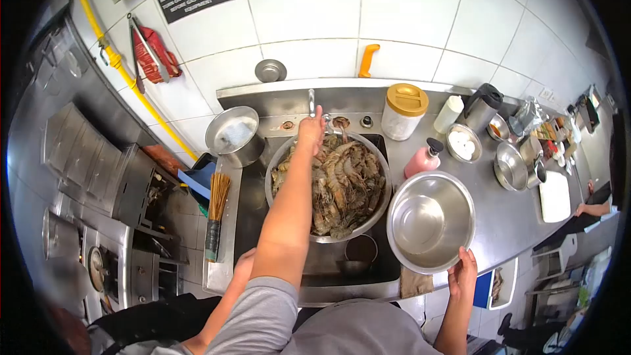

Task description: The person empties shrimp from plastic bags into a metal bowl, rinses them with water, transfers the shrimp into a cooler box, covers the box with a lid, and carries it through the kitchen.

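My left hand (311, 137) reaches across the sink to the faucet (311, 102), its fingers closed at the tap and partly hidden. Beneath that arm, a large metal bowl (386, 205) heaped with raw prawns (342, 174) stands in the steel sink (250, 250). My right hand (464, 271) grips the near right rim of a metal mixing bowl (430, 222) with nothing in it, at the sink's right edge. A small dark cup (361, 250) sits in the sink in front of the prawns.
Left of the sink are a pot (234, 137) and a stick brush (217, 207); another person's hand (245, 265) is near its front edge. On the right counter stand a gold-lidded jar (403, 112), a pink pump bottle (424, 160), a bowl of eggs (463, 143) and a metal bowl (511, 165).
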Demonstrator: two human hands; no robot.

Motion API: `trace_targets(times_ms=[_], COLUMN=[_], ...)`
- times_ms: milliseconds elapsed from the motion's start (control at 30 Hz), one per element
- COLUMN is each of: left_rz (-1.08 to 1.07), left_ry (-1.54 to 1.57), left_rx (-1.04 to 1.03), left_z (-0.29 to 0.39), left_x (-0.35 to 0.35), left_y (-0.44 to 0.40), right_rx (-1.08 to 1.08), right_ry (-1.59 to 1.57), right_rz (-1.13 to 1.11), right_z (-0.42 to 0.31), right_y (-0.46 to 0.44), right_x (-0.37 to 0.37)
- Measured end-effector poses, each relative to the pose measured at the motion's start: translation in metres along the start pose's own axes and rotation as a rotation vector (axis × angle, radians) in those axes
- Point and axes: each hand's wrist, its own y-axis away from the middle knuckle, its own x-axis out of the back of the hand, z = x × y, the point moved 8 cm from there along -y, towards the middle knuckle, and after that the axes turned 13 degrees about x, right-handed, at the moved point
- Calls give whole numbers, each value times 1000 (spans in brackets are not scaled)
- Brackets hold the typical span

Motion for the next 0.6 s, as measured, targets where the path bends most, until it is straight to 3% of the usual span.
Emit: trace_targets(times_ms=[67, 100, 200, 367, 433, 600], left_rz=[-232, -234, -329, -226, -92, -131], left_ry=[-116, -123, -356, -463, -484, -578], left_rx=[114, 118, -70, -63, -43, -152], left_z=[-2, 0, 15, 27, 30, 33], left_x=[-8, -6, -7, 8, 22, 28], left_y=[-2, -3, 8, 19, 27, 35], right_rx=[-13, -16, -13, -11, 21, -3], right_ry=[52, 49, 100, 85, 52, 107], right_rz=[89, 97, 118, 105, 102, 41], right_z=[5, 7, 9, 8, 6, 17], right_y=[3, 3, 5, 0, -3, -16], right_x=[32, 43, 64, 77, 76, 88])
